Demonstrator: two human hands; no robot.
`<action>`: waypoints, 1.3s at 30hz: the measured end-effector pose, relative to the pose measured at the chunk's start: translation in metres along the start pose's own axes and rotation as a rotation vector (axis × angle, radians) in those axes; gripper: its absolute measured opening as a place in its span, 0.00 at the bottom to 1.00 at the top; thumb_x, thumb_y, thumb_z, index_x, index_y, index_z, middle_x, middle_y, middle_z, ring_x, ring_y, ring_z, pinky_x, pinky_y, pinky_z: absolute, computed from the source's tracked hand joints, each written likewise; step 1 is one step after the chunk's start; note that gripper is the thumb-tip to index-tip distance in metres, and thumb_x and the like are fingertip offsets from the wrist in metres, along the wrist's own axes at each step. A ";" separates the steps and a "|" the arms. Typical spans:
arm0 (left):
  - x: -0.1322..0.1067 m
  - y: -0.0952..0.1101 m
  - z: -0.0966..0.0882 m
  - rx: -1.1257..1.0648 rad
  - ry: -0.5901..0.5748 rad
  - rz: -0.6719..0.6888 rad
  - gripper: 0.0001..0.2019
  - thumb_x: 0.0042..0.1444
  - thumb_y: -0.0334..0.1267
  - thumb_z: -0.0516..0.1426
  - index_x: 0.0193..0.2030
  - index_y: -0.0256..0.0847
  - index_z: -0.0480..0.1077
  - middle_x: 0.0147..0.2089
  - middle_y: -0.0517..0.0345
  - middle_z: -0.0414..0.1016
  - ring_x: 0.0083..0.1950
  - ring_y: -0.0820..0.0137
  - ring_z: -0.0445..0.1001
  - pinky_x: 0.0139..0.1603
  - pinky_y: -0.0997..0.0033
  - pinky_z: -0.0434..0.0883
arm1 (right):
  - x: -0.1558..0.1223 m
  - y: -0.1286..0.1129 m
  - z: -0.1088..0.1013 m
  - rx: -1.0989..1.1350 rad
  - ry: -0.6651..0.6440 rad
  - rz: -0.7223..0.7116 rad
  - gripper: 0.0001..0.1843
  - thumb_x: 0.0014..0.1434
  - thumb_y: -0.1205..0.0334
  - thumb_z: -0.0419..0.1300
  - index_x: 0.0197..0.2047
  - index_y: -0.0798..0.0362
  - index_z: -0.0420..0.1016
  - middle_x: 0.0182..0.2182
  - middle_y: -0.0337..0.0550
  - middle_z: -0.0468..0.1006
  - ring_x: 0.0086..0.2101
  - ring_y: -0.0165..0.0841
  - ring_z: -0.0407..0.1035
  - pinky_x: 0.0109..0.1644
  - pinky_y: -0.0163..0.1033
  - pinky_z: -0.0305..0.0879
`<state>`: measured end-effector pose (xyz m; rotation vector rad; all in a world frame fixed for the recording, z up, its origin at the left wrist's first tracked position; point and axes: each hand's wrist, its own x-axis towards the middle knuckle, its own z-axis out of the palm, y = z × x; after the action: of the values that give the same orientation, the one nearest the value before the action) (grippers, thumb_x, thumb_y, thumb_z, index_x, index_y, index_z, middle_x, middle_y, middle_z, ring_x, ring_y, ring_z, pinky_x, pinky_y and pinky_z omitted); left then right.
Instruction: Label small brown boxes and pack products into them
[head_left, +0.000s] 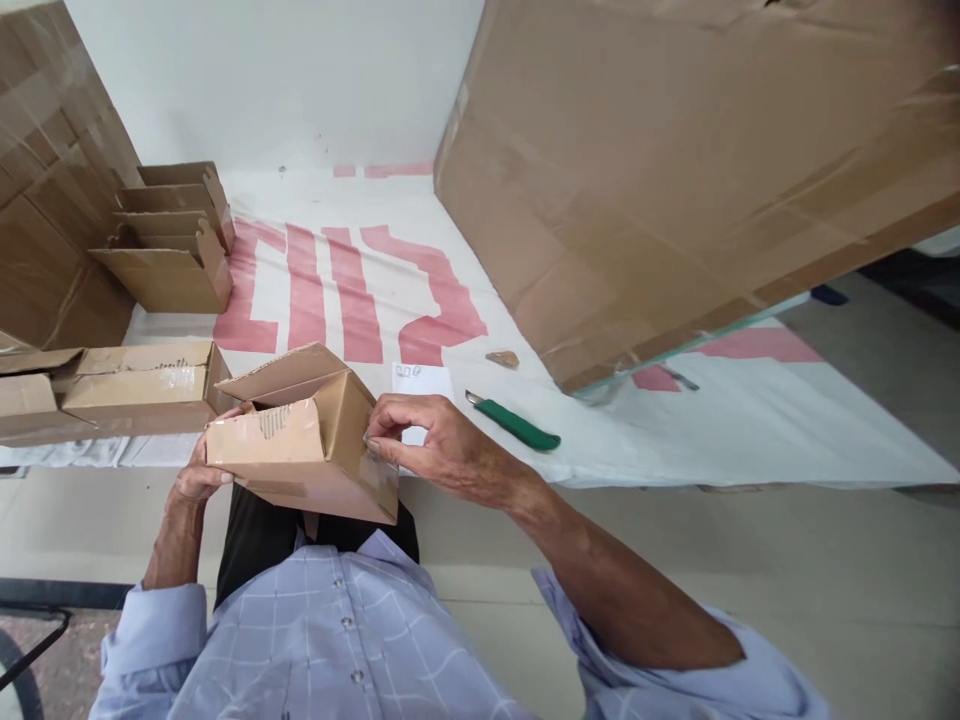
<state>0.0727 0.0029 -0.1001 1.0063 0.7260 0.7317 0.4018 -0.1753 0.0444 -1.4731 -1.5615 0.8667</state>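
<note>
A small brown cardboard box (277, 450) is tilted over my lap at the table's front edge, its top flap standing partly up. My left hand (201, 465) grips the box's left end, thumb in front and the other fingers mostly hidden behind. At the right end, my right hand (409, 440) pinches thumb and forefinger together against the cardboard. A shiny strip of clear tape (384, 472) shows under those fingertips. Just right of this hand lie a white paper (424, 380) with small marks and a green utility knife (517, 424), its blade tip out.
Closed cardboard boxes (139, 390) line the front edge at left. Behind them stand open small boxes (169, 275) and a large carton (56, 200). Another large carton (675, 180) fills the right back. A small brownish piece (502, 358) lies on the white-and-red table cover (352, 290).
</note>
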 end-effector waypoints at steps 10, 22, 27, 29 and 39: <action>0.005 0.001 0.001 0.006 0.002 0.002 0.52 0.19 0.34 0.77 0.62 0.40 0.78 0.59 0.42 0.84 0.67 0.36 0.76 0.69 0.46 0.75 | -0.001 0.005 0.003 -0.023 0.040 -0.040 0.07 0.63 0.67 0.62 0.32 0.51 0.74 0.32 0.39 0.79 0.32 0.30 0.71 0.40 0.38 0.69; 0.005 0.000 0.001 -0.010 0.014 0.008 0.52 0.19 0.34 0.77 0.62 0.40 0.78 0.61 0.42 0.83 0.68 0.36 0.76 0.71 0.45 0.73 | 0.005 0.008 0.000 0.008 0.026 -0.013 0.06 0.62 0.67 0.62 0.32 0.51 0.74 0.31 0.39 0.80 0.33 0.31 0.72 0.40 0.38 0.70; 0.007 0.001 0.002 0.006 0.006 0.012 0.53 0.19 0.35 0.77 0.63 0.40 0.77 0.61 0.42 0.84 0.68 0.37 0.76 0.71 0.45 0.73 | 0.004 0.008 0.001 0.038 0.056 -0.018 0.06 0.62 0.66 0.61 0.31 0.51 0.74 0.30 0.39 0.79 0.32 0.31 0.71 0.39 0.38 0.69; 0.006 0.001 0.001 0.017 0.012 0.015 0.53 0.19 0.35 0.77 0.63 0.40 0.77 0.61 0.41 0.84 0.68 0.37 0.76 0.71 0.45 0.73 | 0.003 0.009 0.001 0.060 0.041 -0.016 0.05 0.61 0.64 0.63 0.32 0.51 0.75 0.32 0.39 0.80 0.32 0.31 0.71 0.39 0.38 0.70; 0.004 -0.002 -0.002 0.002 0.035 0.006 0.55 0.18 0.36 0.78 0.64 0.41 0.76 0.60 0.42 0.84 0.68 0.36 0.75 0.70 0.44 0.73 | 0.003 0.008 0.004 0.045 0.068 -0.042 0.06 0.63 0.66 0.63 0.33 0.51 0.76 0.32 0.39 0.80 0.33 0.31 0.73 0.41 0.38 0.72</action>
<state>0.0739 0.0067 -0.1033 1.0000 0.7544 0.7559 0.4017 -0.1720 0.0357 -1.4183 -1.5081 0.8140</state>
